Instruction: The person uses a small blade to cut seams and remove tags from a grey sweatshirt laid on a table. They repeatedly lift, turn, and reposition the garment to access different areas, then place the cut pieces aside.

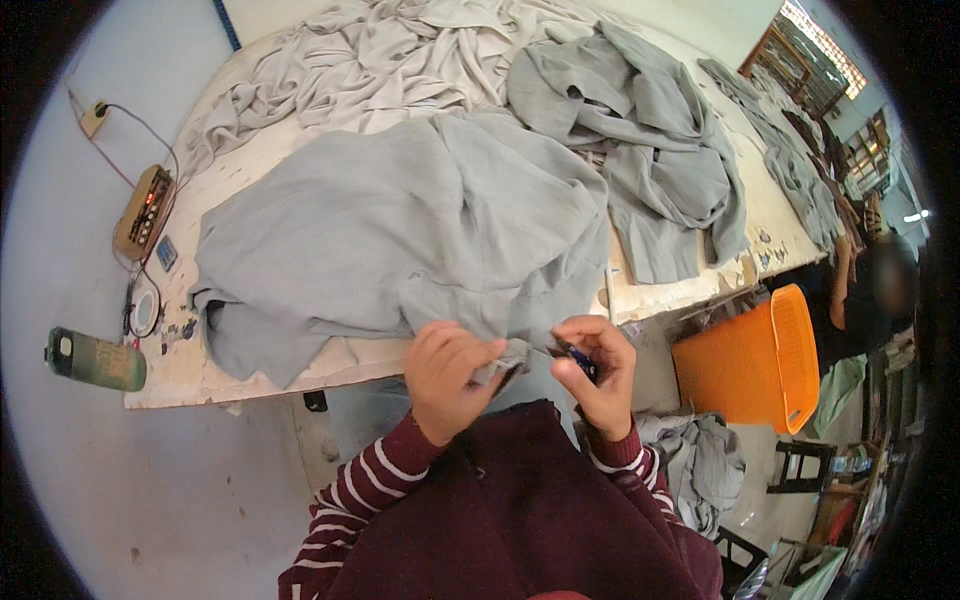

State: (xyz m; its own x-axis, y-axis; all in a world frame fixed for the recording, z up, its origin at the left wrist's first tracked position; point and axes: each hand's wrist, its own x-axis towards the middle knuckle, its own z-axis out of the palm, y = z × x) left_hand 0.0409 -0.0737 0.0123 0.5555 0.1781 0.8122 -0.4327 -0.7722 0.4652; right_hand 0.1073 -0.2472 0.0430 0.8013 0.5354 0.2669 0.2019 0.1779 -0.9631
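My left hand [445, 375] is closed on a bunched edge of a grey garment [340, 230] at the table's front, with a dark narrow piece showing under its fingers. Just to the right, my right hand [600, 390] grips a small dark blue-and-black tool [580, 360], apparently thread snips, beside that edge. The rest of the garment spreads over the tabletop in front of me.
The worktable [165, 375] also carries pale fabric [350, 60] and more grey garments [650, 130]. Left are a small electronic box [145, 212] and green bottle [95, 360]; right, an orange basket [740, 370], heaped cloth [690, 460] and another person [845, 310].
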